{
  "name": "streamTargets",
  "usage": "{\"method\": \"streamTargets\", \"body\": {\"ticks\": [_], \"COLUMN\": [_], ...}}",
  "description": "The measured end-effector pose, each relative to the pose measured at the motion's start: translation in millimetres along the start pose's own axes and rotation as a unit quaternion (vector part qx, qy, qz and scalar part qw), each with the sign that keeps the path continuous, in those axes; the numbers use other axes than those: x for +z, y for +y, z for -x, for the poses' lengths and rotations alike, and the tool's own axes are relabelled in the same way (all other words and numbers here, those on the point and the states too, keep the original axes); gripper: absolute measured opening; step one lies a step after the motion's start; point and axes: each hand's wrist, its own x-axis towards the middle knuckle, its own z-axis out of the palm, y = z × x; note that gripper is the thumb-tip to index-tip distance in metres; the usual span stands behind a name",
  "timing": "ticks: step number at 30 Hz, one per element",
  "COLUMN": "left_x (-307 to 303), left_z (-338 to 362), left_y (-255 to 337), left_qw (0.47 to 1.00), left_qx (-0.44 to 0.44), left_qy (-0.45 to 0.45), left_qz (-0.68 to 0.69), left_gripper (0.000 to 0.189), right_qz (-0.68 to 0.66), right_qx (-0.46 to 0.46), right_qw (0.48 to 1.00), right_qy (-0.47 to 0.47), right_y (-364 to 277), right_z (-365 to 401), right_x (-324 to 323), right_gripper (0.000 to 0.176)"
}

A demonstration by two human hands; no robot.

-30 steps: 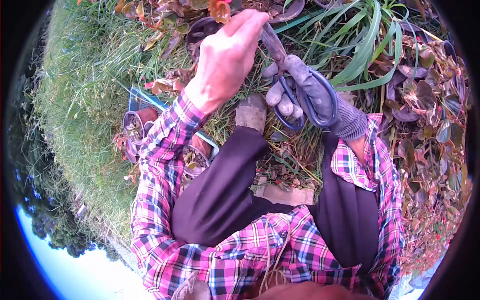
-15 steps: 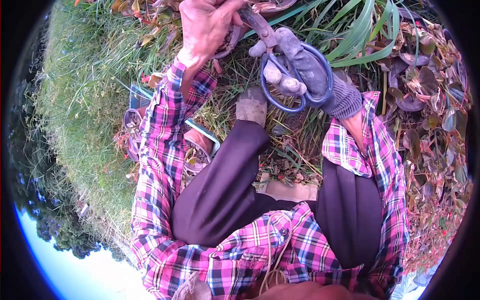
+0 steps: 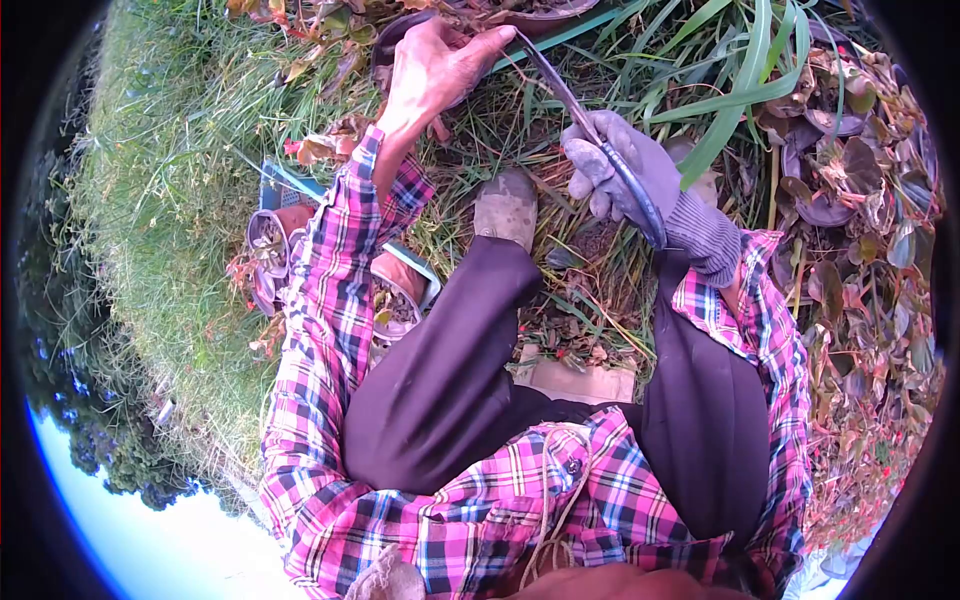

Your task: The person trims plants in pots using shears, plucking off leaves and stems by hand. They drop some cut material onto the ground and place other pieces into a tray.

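Note:
My bare left hand (image 3: 430, 75) is at the top, beside a plant pot (image 3: 548, 18) at the upper edge of the view. Its thumb and fingers are closed together; what is between them is too small to make out. A gray glove covers my right hand (image 3: 645, 165), which is wrapped round the handles of a pair of scissors (image 3: 556, 84). Seen edge-on, the scissors slant up and left, their tip close to my left fingertips. Whether the blades are apart cannot be seen.
Long green leaves (image 3: 740, 95) hang beside my right hand. Potted plants with brownish leaves (image 3: 860, 170) line the right side. Pots (image 3: 398, 300) and a blue crate (image 3: 280, 190) stand left of my leg. My boot (image 3: 505, 210) rests on grass (image 3: 180, 220).
My right hand has turned and moved slightly down and right, so the scissors went from broadside to edge-on. My left hand has shifted a little down and right.

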Motion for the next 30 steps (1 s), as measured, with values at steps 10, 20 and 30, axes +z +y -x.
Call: {"method": "streamTargets", "body": {"ticks": [10, 20, 30], "left_x": [-6.2, -6.8, -6.4], "left_z": [93.5, 97.9, 7.4], "left_y": [-8.4, -13.8, -63.8], "left_qw": [0.897, 0.967, 0.881], "left_qx": [-0.079, 0.220, 0.225], "left_qy": [-0.425, -0.118, -0.028], "left_qz": [0.098, -0.050, -0.414], "left_gripper": [0.019, 0.015, 0.032], "right_qz": [0.159, 0.208, 0.222], "right_qx": [0.065, 0.246, 0.133], "right_qw": [0.978, 0.932, 0.958], "right_qy": [0.118, 0.167, 0.121], "right_y": [-6.3, 5.6, 20.1], "right_z": [25.4, 20.4, 18.0], "right_x": [13.9, 24.0, 29.0], "right_gripper": [0.053, 0.032, 0.039]}}
